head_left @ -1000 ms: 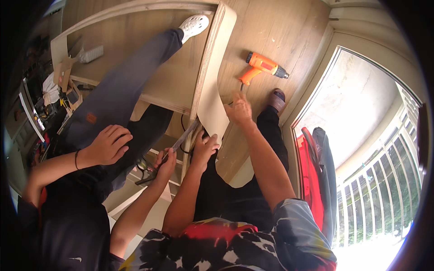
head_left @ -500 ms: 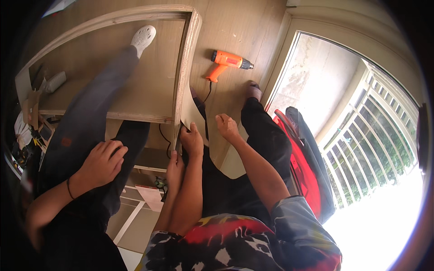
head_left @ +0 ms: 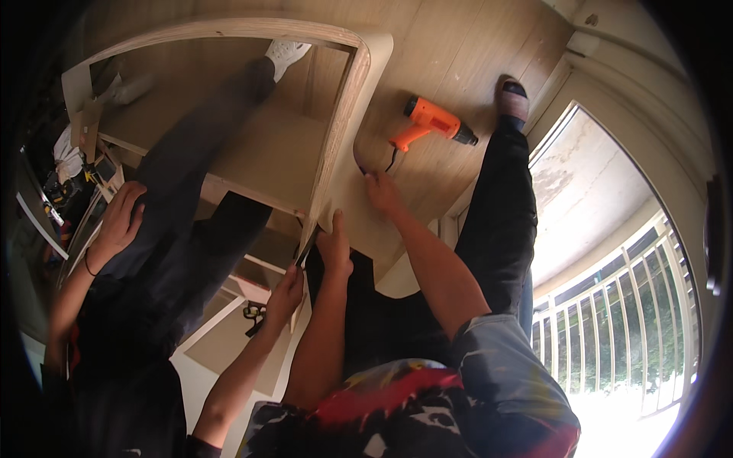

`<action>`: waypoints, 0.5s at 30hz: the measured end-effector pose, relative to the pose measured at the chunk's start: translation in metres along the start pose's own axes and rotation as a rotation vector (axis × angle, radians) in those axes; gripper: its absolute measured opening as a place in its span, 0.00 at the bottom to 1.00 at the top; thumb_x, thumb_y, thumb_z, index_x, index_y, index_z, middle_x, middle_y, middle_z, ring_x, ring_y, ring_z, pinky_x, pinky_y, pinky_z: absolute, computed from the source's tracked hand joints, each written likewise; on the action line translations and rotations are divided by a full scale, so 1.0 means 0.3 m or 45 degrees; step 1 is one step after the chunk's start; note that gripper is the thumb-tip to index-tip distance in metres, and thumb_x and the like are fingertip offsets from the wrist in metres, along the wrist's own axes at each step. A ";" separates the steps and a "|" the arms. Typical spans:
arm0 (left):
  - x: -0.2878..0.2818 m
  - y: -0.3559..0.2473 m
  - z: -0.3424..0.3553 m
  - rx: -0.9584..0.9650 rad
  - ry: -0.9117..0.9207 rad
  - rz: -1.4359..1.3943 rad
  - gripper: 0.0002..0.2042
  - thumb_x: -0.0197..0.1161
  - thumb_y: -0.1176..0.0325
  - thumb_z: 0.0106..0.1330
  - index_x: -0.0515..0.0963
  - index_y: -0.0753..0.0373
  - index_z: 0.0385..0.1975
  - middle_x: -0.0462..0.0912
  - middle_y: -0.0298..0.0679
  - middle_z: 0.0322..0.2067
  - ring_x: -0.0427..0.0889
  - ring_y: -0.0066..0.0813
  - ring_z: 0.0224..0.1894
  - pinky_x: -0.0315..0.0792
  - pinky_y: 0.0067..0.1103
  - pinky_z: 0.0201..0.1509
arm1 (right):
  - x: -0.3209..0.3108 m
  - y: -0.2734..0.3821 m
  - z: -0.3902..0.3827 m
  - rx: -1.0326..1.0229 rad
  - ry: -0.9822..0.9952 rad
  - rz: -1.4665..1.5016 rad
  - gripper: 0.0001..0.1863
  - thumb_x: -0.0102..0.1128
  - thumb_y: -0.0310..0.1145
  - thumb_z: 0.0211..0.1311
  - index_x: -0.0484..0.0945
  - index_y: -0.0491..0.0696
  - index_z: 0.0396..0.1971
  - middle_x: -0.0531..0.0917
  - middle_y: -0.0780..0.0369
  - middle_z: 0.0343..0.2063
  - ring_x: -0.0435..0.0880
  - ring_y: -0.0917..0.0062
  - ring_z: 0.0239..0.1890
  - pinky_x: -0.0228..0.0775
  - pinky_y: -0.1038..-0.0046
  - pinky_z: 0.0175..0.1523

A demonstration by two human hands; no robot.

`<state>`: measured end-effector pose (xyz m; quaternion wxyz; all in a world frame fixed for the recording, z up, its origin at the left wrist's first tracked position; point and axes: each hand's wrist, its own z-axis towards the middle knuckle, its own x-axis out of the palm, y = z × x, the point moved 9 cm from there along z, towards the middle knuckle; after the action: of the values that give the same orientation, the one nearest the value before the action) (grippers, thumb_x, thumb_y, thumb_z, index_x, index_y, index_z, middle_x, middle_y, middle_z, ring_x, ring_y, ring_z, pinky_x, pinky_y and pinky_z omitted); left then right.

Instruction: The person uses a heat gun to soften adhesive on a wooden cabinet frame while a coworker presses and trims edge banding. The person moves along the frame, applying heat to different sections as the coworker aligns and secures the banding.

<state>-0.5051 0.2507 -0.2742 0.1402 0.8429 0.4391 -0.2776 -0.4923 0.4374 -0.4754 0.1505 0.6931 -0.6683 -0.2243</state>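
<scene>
The person's right hand (head_left: 384, 196) had moved since half a second before, from open air to the free right edge of a pale bendable sheet (head_left: 343, 169). The right foot (head_left: 512, 99) had swung outward and forward, the leg now stretched straighter, and a co-worker's far hand (head_left: 116, 221) had drawn away to the left, with its fingers loosely bent over dark trousers (head_left: 179, 172). The view itself had also shifted.

Nearest lay the person's patterned shirt (head_left: 397, 401). Beyond it, the left hand (head_left: 334, 248) stayed at the lower part of the sheet, as before, thumb straight up against it and the other fingers curled; how firmly they pinched it could not be told. Just beside it, the co-worker's near hand (head_left: 285, 294) was closed around a thin dark tool (head_left: 307, 246), pointed up by the cabinet edge.

Farther up, the right hand's fingers were bent nearly together at the sheet's edge; whether they gripped it could not be told. The sheet ran upward along the curved plywood edge (head_left: 345, 99) of the cabinet. Past it, an orange heat gun (head_left: 434, 120) still lay on the wooden floor (head_left: 458, 46), its nozzle toward the right foot. Farthest off, a white railing (head_left: 603, 336) stood outside at right.
</scene>
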 end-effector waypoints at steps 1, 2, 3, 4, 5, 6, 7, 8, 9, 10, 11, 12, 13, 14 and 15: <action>0.001 -0.002 -0.002 -0.029 0.001 0.003 0.23 0.54 0.54 0.78 0.77 0.72 0.52 0.83 0.47 0.46 0.85 0.38 0.46 0.77 0.32 0.51 | 0.047 -0.032 0.010 0.084 0.107 0.089 0.30 0.49 0.53 0.75 0.79 0.36 0.51 0.84 0.40 0.47 0.84 0.46 0.52 0.72 0.52 0.59; 0.002 -0.001 -0.006 -0.046 -0.006 0.003 0.23 0.54 0.53 0.78 0.76 0.72 0.53 0.83 0.47 0.46 0.85 0.38 0.46 0.77 0.32 0.51 | 0.076 -0.065 0.035 0.188 0.127 0.152 0.31 0.48 0.54 0.75 0.81 0.36 0.48 0.84 0.40 0.45 0.84 0.45 0.51 0.73 0.51 0.58; 0.002 -0.004 -0.008 -0.059 -0.015 -0.005 0.23 0.54 0.53 0.78 0.76 0.72 0.53 0.83 0.47 0.47 0.84 0.38 0.46 0.77 0.31 0.52 | 0.091 -0.036 0.053 0.052 0.118 0.199 0.32 0.48 0.55 0.75 0.81 0.36 0.47 0.84 0.40 0.45 0.84 0.45 0.51 0.73 0.51 0.58; 0.001 -0.001 -0.007 -0.067 -0.021 -0.015 0.23 0.54 0.53 0.78 0.76 0.72 0.54 0.83 0.47 0.47 0.84 0.38 0.47 0.77 0.31 0.52 | 0.087 -0.027 0.059 -0.009 0.045 0.217 0.33 0.47 0.57 0.75 0.82 0.36 0.46 0.84 0.40 0.44 0.84 0.45 0.51 0.73 0.51 0.58; 0.004 0.003 -0.006 -0.080 -0.018 -0.025 0.24 0.54 0.52 0.79 0.75 0.72 0.54 0.82 0.47 0.48 0.84 0.38 0.47 0.76 0.31 0.53 | 0.073 -0.022 0.066 -0.048 -0.018 0.224 0.34 0.47 0.58 0.75 0.83 0.36 0.45 0.84 0.39 0.44 0.84 0.44 0.50 0.73 0.52 0.58; 0.007 0.010 -0.002 -0.092 -0.013 -0.031 0.24 0.54 0.52 0.79 0.75 0.71 0.55 0.82 0.47 0.48 0.84 0.38 0.47 0.76 0.31 0.53 | 0.096 -0.044 0.071 0.052 0.088 0.209 0.34 0.47 0.58 0.75 0.83 0.36 0.43 0.84 0.39 0.44 0.84 0.44 0.50 0.73 0.51 0.57; 0.012 0.015 0.005 -0.100 -0.008 -0.038 0.24 0.54 0.52 0.79 0.75 0.71 0.55 0.82 0.47 0.49 0.84 0.38 0.48 0.76 0.31 0.54 | 0.114 -0.063 0.071 0.156 0.209 0.189 0.35 0.47 0.59 0.75 0.84 0.36 0.41 0.84 0.39 0.43 0.84 0.45 0.49 0.73 0.51 0.57; 0.021 0.019 0.013 -0.114 -0.005 -0.051 0.24 0.54 0.51 0.79 0.74 0.71 0.56 0.82 0.47 0.49 0.83 0.38 0.48 0.76 0.31 0.54 | 0.126 -0.079 0.063 0.255 0.340 0.160 0.35 0.47 0.59 0.75 0.84 0.36 0.38 0.84 0.38 0.42 0.84 0.45 0.49 0.73 0.51 0.56; 0.029 0.021 0.021 -0.130 -0.009 -0.057 0.25 0.54 0.51 0.79 0.74 0.71 0.56 0.81 0.46 0.50 0.83 0.38 0.48 0.76 0.31 0.55 | 0.105 -0.077 0.059 0.270 0.350 0.204 0.36 0.47 0.59 0.74 0.84 0.36 0.36 0.84 0.38 0.40 0.84 0.44 0.47 0.74 0.51 0.54; 0.044 0.016 0.033 -0.146 -0.018 -0.061 0.25 0.54 0.51 0.79 0.74 0.71 0.57 0.81 0.46 0.50 0.83 0.38 0.49 0.76 0.31 0.55 | 0.079 -0.070 0.056 0.277 0.361 0.242 0.36 0.48 0.60 0.74 0.84 0.37 0.33 0.85 0.39 0.39 0.85 0.44 0.45 0.74 0.50 0.52; 0.054 0.007 0.042 -0.162 -0.043 -0.053 0.25 0.54 0.50 0.79 0.73 0.71 0.57 0.81 0.46 0.51 0.83 0.38 0.49 0.75 0.31 0.56 | 0.047 -0.063 0.050 0.286 0.355 0.265 0.36 0.48 0.60 0.74 0.84 0.37 0.31 0.85 0.39 0.37 0.85 0.44 0.43 0.75 0.50 0.50; 0.071 -0.011 0.054 -0.170 -0.079 -0.041 0.25 0.54 0.50 0.79 0.73 0.71 0.58 0.80 0.46 0.51 0.82 0.38 0.50 0.75 0.30 0.56 | 0.006 -0.039 0.050 0.223 0.309 0.227 0.36 0.50 0.59 0.74 0.84 0.37 0.29 0.85 0.40 0.36 0.85 0.43 0.41 0.75 0.49 0.49; 0.076 -0.033 0.064 -0.183 -0.146 0.033 0.19 0.55 0.56 0.80 0.79 0.70 0.49 0.85 0.42 0.43 0.87 0.36 0.45 0.80 0.30 0.51 | -0.038 -0.015 0.047 0.167 0.231 0.170 0.35 0.51 0.58 0.73 0.84 0.37 0.28 0.85 0.40 0.34 0.85 0.43 0.39 0.75 0.49 0.47; 0.118 -0.058 0.070 -0.177 -0.111 -0.145 0.19 0.55 0.62 0.74 0.72 0.70 0.56 0.77 0.48 0.51 0.79 0.44 0.52 0.72 0.34 0.58 | -0.083 0.001 0.053 0.131 0.159 0.107 0.34 0.53 0.57 0.73 0.83 0.37 0.27 0.85 0.41 0.33 0.85 0.43 0.37 0.75 0.48 0.45; 0.143 -0.084 0.067 -0.177 -0.077 -0.309 0.24 0.56 0.69 0.68 0.66 0.70 0.63 0.69 0.54 0.59 0.71 0.52 0.60 0.65 0.38 0.65 | -0.124 0.030 0.063 0.057 0.089 0.111 0.32 0.55 0.56 0.72 0.83 0.37 0.27 0.85 0.41 0.33 0.85 0.43 0.36 0.76 0.48 0.45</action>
<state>-0.5129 0.2839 -0.3155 0.1769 0.7632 0.5515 -0.2866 -0.5100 0.4757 -0.4830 0.1679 0.6739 -0.6971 -0.1780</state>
